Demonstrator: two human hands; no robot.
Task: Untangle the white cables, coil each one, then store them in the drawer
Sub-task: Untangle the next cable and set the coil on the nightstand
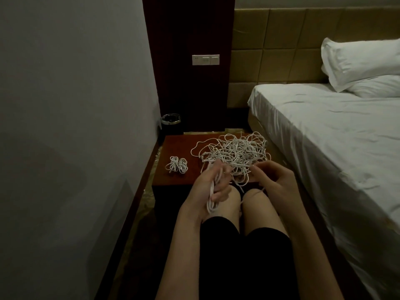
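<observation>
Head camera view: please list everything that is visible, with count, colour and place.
tangled cables: one pile, white, on the nightstand, far right part
coiled bundles: two, white, on the nightstand, left of the pile
nightstand: one, reddish-brown, between wall and bed
waste bin: one, dark with a shiny rim, on the floor behind the nightstand
switch panel: one, white, on the dark wall panel
bed: one, white sheet, right
pillows: two, white, stacked at the headboard
left hand: grips cable loops
right hand: fingers on pile strands
</observation>
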